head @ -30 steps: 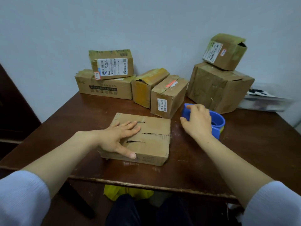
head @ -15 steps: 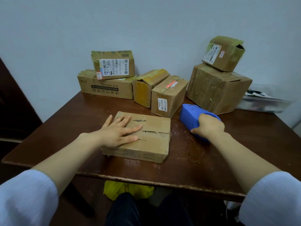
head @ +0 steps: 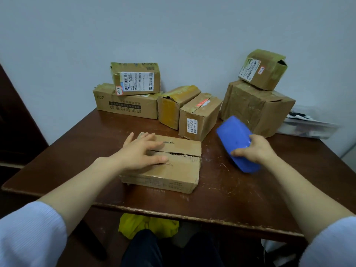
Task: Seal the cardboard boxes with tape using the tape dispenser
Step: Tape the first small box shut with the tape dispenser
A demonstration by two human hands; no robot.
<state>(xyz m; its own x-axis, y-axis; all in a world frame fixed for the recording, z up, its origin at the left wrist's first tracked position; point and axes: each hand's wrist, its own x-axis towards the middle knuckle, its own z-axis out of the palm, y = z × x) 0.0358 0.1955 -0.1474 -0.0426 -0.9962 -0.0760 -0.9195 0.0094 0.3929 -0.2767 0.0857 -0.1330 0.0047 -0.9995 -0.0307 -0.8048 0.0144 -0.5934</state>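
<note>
Take the dial as centred on the box in hand, with 12 o'clock towards the wall. The dark wooden table (head: pixel 231 199) carries everything. At its far side stands a row of cardboard boxes. The large taped box (head: pixel 254 106) is at 1 o'clock with a small labelled box (head: pixel 264 68) on top of it. A long printed box (head: pixel 127 106) lies at 11 o'clock under a barcode-labelled box (head: pixel 136 79). Two narrow boxes (head: pixel 198 116) stand side by side at 12.

The flat cardboard box (head: pixel 173 170) lies nearest the person. Its long axis runs roughly 9 to 3, and its top flaps are shut but untaped. The left hand (head: pixel 140 153) rests palm down on the box's 9 o'clock half. Its fingers are straight and spread, pointing towards 3, and they press the flaps down.

The right hand (head: pixel 254 149) is well clear of the box, at about 3 o'clock. Its fingers are curled over the blue tape dispenser (head: pixel 234 137) and its thumb is along the near side. The dispenser is tilted, with its long axis running about 11 to 5. The free end points towards the narrow boxes. I cannot tell whether its lower end touches the table.

The open seam (head: pixel 185 154) between the flaps runs 9 to 3. Its uncovered end is on the 3 o'clock edge, the side facing the dispenser. So the right hand is the nearer one to that end. By my reading, the dispenser must swing until it lines up with the seam before tape can be laid.
</note>
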